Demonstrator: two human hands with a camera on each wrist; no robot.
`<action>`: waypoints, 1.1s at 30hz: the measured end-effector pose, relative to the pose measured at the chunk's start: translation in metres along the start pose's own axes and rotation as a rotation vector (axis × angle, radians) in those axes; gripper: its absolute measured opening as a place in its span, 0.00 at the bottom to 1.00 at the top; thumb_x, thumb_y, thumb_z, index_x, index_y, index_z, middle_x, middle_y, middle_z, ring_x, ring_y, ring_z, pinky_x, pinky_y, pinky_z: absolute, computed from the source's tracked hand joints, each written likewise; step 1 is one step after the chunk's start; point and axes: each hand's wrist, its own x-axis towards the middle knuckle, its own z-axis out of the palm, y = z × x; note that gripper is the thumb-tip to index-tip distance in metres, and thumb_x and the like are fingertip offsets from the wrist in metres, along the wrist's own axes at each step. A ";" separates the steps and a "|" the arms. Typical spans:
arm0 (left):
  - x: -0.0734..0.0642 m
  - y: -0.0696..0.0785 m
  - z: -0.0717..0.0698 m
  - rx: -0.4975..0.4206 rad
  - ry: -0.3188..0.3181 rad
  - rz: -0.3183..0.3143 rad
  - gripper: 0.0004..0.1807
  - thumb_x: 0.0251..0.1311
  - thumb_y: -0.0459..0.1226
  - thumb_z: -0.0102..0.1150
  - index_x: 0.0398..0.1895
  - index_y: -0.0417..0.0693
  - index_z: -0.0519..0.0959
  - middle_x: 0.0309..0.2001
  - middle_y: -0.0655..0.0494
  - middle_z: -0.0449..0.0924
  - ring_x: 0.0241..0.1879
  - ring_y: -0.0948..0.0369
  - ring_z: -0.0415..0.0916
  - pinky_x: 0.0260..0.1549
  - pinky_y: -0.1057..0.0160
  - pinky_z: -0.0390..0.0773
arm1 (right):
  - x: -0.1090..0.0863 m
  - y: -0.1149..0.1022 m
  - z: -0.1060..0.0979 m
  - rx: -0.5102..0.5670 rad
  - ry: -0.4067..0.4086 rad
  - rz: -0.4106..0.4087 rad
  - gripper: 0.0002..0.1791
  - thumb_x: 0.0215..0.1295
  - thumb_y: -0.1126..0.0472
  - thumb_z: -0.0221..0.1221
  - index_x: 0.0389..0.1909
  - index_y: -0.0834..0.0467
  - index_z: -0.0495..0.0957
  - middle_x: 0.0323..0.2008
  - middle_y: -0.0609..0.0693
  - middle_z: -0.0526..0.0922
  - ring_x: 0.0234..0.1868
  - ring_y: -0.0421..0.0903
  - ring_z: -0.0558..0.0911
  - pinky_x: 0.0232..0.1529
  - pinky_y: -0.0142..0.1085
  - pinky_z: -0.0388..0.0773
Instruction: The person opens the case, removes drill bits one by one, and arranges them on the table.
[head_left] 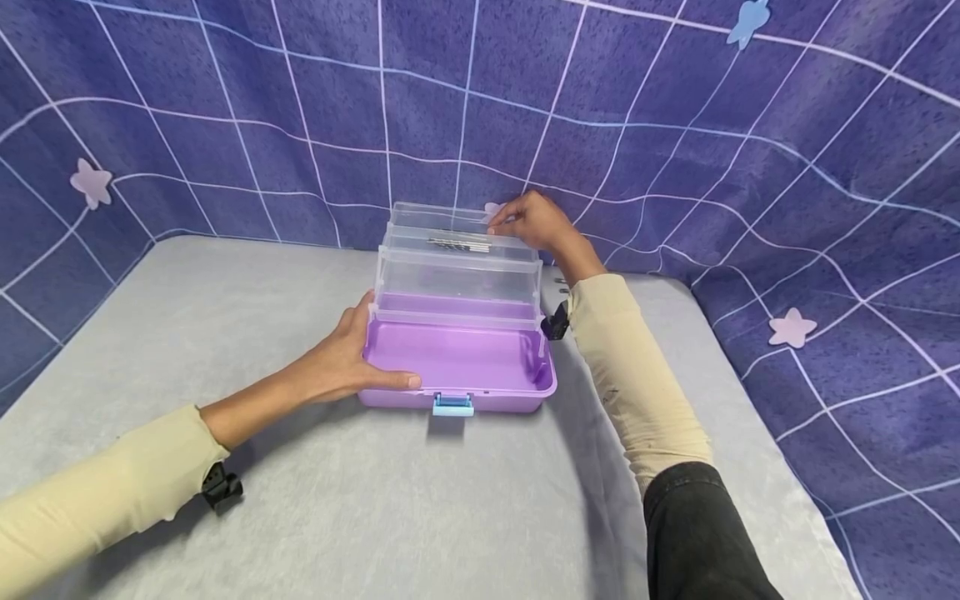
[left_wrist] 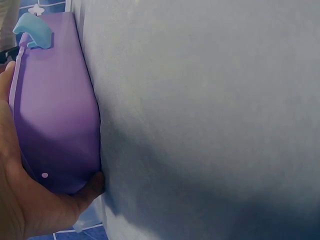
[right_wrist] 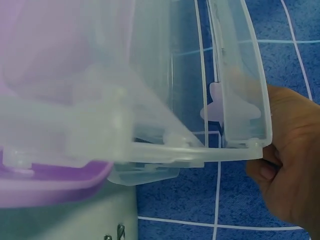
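Note:
A purple toolbox (head_left: 457, 402) with a light-blue latch (head_left: 453, 406) stands open on the table, its clear stepped trays (head_left: 459, 282) raised behind the base. My left hand (head_left: 341, 354) grips its left front corner, thumb along the front rim; the left wrist view shows fingers at the box's lower end. My right hand (head_left: 536, 221) bends over the right end of the top tray, fingertips close together beside several drill bits (head_left: 461, 244). From the right wrist view the right hand (right_wrist: 290, 155) lies behind the clear tray end, its fingertips mostly hidden; whether they pinch anything is unclear.
More drill bits (head_left: 561, 286) lie on the grey table (head_left: 420, 517) right of the box, partly behind the right forearm. A purple gridded cloth (head_left: 330, 108) with star shapes hangs close behind the trays and along the sides.

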 end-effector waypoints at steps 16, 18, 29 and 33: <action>0.000 0.000 -0.001 0.006 -0.001 0.004 0.89 0.47 0.68 0.88 0.95 0.64 0.27 0.85 0.29 0.52 0.76 0.33 0.71 0.75 0.22 0.71 | -0.001 -0.001 -0.005 -0.067 -0.072 -0.032 0.13 0.81 0.56 0.67 0.54 0.60 0.92 0.62 0.59 0.92 0.62 0.59 0.89 0.73 0.52 0.80; 0.000 -0.001 -0.001 0.007 -0.002 0.003 0.89 0.47 0.68 0.88 0.95 0.64 0.27 0.85 0.29 0.52 0.76 0.33 0.71 0.75 0.22 0.71 | 0.000 0.001 -0.004 -0.064 -0.070 -0.040 0.15 0.82 0.55 0.68 0.56 0.60 0.92 0.65 0.59 0.91 0.65 0.59 0.88 0.75 0.53 0.80; -0.001 -0.001 0.000 0.018 -0.002 -0.004 0.89 0.47 0.69 0.87 0.95 0.63 0.27 0.84 0.31 0.54 0.74 0.34 0.73 0.74 0.23 0.73 | 0.001 -0.002 -0.002 -0.110 -0.082 -0.055 0.13 0.83 0.57 0.65 0.55 0.59 0.92 0.64 0.58 0.92 0.63 0.59 0.89 0.74 0.53 0.80; -0.002 0.000 0.000 0.021 -0.003 -0.006 0.89 0.47 0.69 0.87 0.95 0.62 0.27 0.84 0.31 0.54 0.74 0.35 0.74 0.74 0.23 0.73 | -0.002 0.002 -0.004 -0.055 -0.085 -0.103 0.14 0.83 0.62 0.59 0.54 0.64 0.90 0.62 0.63 0.91 0.62 0.60 0.88 0.74 0.52 0.81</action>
